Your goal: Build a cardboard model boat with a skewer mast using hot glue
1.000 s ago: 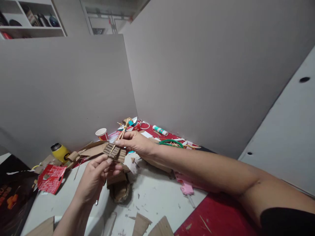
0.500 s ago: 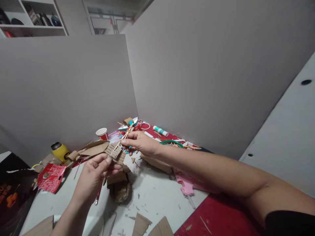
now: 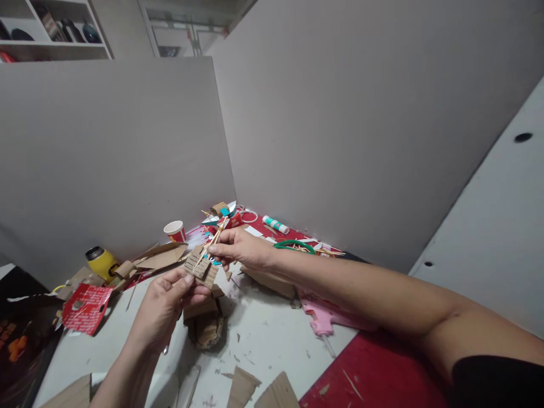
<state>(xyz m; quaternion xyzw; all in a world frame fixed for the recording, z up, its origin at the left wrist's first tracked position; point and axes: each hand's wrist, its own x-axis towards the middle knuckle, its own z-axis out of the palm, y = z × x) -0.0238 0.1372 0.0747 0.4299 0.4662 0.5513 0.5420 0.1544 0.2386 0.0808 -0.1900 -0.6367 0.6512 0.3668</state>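
My left hand (image 3: 164, 306) pinches a small ribbed piece of corrugated cardboard (image 3: 200, 267) between thumb and fingers, held above the table. Thin wooden sticks (image 3: 213, 238) rise from the cardboard toward the upper right. My right hand (image 3: 240, 247) reaches in from the right, its fingertips closed around those sticks just above the cardboard. Both hands hover over a low cardboard construction (image 3: 207, 323) lying on the white tabletop (image 3: 272, 334).
Cardboard scraps (image 3: 159, 258), a yellow bottle (image 3: 100, 262), a red-and-white paper cup (image 3: 175, 230), a red packet (image 3: 83, 307), a pink glue gun (image 3: 325, 320), a glue stick (image 3: 275, 224) and a green ring (image 3: 294, 245) litter the table. Grey partition walls (image 3: 114, 153) close it in behind and on the right.
The cardboard piece has tilted more upright and the sticks now stand a little steeper. Both hands stayed almost in place.
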